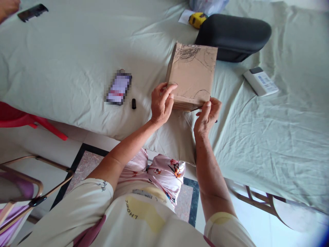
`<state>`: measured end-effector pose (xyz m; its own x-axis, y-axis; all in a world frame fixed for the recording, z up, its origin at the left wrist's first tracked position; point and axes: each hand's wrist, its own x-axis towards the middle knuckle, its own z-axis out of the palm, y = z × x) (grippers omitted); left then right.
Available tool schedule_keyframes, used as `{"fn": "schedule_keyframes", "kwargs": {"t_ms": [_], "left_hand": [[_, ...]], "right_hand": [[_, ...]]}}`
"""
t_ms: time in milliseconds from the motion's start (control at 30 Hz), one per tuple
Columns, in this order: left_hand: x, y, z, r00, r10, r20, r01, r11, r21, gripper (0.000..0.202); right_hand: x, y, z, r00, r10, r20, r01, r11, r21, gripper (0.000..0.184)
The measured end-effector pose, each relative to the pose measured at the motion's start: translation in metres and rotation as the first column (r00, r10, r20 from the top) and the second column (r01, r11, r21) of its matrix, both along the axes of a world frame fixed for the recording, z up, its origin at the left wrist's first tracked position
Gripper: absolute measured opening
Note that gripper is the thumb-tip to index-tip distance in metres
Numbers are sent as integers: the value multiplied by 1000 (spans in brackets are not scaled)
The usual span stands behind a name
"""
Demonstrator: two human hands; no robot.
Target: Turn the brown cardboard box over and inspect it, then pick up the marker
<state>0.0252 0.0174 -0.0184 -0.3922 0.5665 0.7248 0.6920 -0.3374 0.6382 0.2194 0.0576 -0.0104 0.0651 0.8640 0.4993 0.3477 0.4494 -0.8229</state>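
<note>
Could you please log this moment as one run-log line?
left hand: holds cardboard box near edge | right hand: holds box's near corner | box: on cloth-covered table | nearby: phone, black cap

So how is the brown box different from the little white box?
The brown cardboard box is bigger, has pen scribbles, and is held by the left hand and right hand. The white box is smaller, carries a printed label, and lies untouched. Both sit over the pale green sheet.

Sheet-covered bed [77, 44] with phone [118, 88], black cap [133, 103], dark cushion [232, 36], white device [260, 81], cardboard box [192, 77].
</note>
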Motion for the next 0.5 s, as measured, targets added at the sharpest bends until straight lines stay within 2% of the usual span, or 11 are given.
{"fn": "schedule_keyframes", "kwargs": {"t_ms": [167,300,400,500], "left_hand": [[-3,2,-1,999,-53,-13,53,998,-30,55],[-6,2,-3,996,-25,85,31,997,-72,58],[-15,1,-4,985,-67,157,87,988,-125,52],[-27,0,-2,973,-134,189,172,964,-203,47]], "right_hand": [[4,4,-4,998,62,-16,-63,998,-5,56],[11,15,-12,993,121,-15,-121,993,-11,53],[18,21,-11,984,172,-41,-174,983,-49,45],[25,20,-5,982,189,19,-186,976,-114,35]]}}
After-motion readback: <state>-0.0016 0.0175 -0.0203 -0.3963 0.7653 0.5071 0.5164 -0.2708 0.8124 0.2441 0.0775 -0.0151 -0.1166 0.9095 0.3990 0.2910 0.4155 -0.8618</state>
